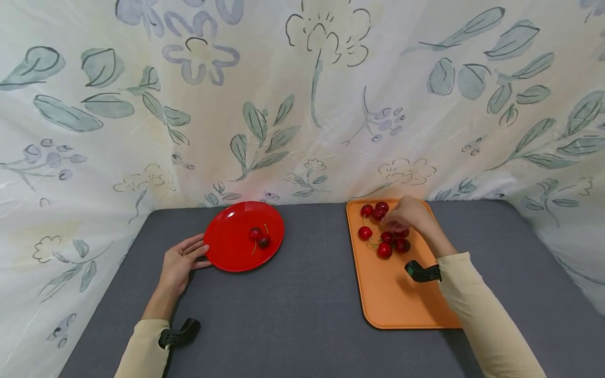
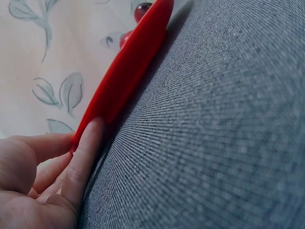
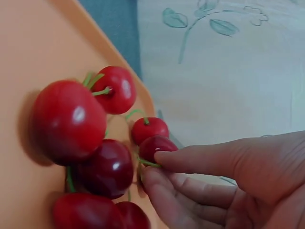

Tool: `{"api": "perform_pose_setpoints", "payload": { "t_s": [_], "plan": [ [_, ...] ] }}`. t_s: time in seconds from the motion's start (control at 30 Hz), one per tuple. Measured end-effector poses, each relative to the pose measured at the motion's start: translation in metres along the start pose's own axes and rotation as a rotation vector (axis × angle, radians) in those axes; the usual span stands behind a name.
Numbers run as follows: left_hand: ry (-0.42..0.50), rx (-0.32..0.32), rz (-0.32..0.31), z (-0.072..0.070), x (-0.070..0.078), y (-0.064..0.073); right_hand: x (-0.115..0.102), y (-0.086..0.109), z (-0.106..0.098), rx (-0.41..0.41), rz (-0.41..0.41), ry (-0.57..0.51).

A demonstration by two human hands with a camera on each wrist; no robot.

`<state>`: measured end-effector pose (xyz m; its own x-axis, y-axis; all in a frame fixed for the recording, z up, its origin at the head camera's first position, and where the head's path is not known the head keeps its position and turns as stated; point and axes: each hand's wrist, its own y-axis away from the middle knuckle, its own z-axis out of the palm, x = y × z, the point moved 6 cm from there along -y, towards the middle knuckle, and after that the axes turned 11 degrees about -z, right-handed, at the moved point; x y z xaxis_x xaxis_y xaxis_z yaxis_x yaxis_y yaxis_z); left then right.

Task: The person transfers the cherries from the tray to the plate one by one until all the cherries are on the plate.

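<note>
On the left, my left hand (image 1: 178, 261) holds the rim of a red plate (image 1: 227, 236), with thumb and fingers on either side of the edge in the left wrist view. Two cherries (image 1: 255, 233) with stems lie on that plate. At the right, my right hand (image 1: 407, 214) is over the far part of an orange tray (image 1: 387, 299). Its thumb and forefinger pinch a dark red cherry (image 3: 156, 146) by its green stem (image 3: 148, 163). Several more cherries (image 1: 384, 250) lie around the hand on the tray, some partly hidden beneath it.
A dark grey cloth (image 1: 293, 315) covers the table, and its bare stretch separates plate and tray. Behind the table hangs a pale curtain (image 1: 264, 63) printed with flowers and leaves. The tray has a low raised rim.
</note>
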<state>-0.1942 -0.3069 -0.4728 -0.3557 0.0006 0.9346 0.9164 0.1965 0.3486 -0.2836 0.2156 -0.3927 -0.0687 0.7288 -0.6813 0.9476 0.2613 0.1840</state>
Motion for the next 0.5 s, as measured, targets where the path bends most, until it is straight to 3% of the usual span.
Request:
{"api": "perform_pose_setpoints", "payload": {
  "t_s": [0.17, 0.5],
  "plan": [
    [0.009, -0.003, 0.003, -0.001, -0.001, -0.001, -0.005, -0.001, -0.002, 0.035, -0.04, -0.14],
    [0.023, -0.022, 0.023, 0.0, 0.0, -0.002, -0.036, -0.01, 0.011, 0.069, -0.18, -0.367]
  ]
}}
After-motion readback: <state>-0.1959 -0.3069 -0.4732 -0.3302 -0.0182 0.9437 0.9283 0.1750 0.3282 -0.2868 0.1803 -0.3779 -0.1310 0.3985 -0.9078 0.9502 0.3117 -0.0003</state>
